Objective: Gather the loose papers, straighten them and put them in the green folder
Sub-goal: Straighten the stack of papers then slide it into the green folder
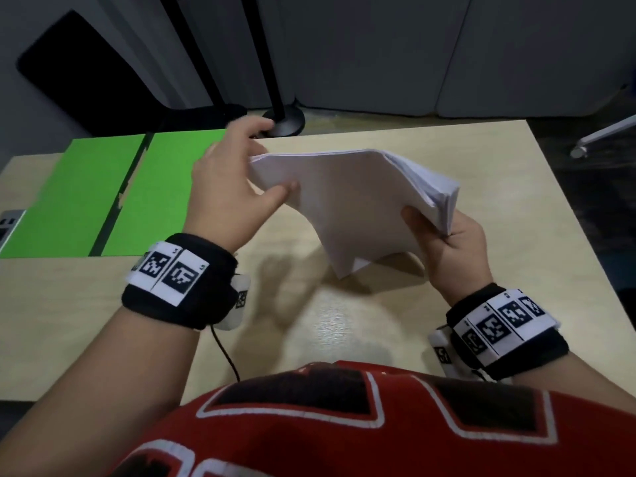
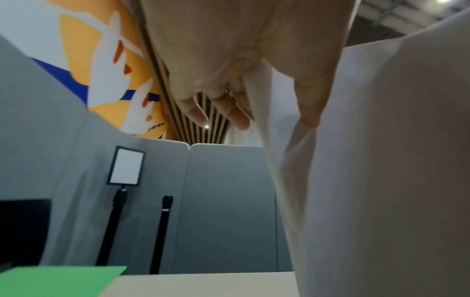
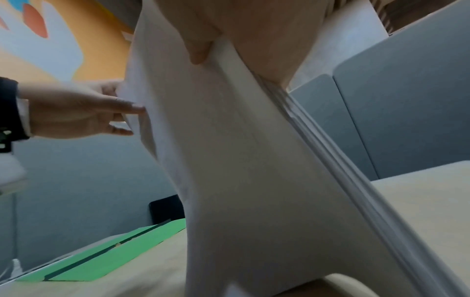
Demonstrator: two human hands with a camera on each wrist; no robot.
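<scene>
A stack of white papers (image 1: 354,201) hangs tilted above the beige table (image 1: 344,325), sagging in the middle. My right hand (image 1: 444,242) grips its lower right edge, thumb on the near face. My left hand (image 1: 237,166) holds the upper left corner, thumb on the near face and fingers behind. In the left wrist view the papers (image 2: 381,160) pass between the thumb and the fingers (image 2: 216,106). The right wrist view shows the sheets (image 3: 241,160) fanned slightly along one edge. The green folder (image 1: 79,194) lies open and flat on the table's left side, apart from both hands.
A black round stand base (image 1: 285,122) with poles sits at the table's back edge, just behind my left hand. A dark screen (image 1: 86,74) stands behind the folder. Grey partition panels (image 1: 447,63) close off the back. A small grey device (image 1: 8,225) lies at the far left.
</scene>
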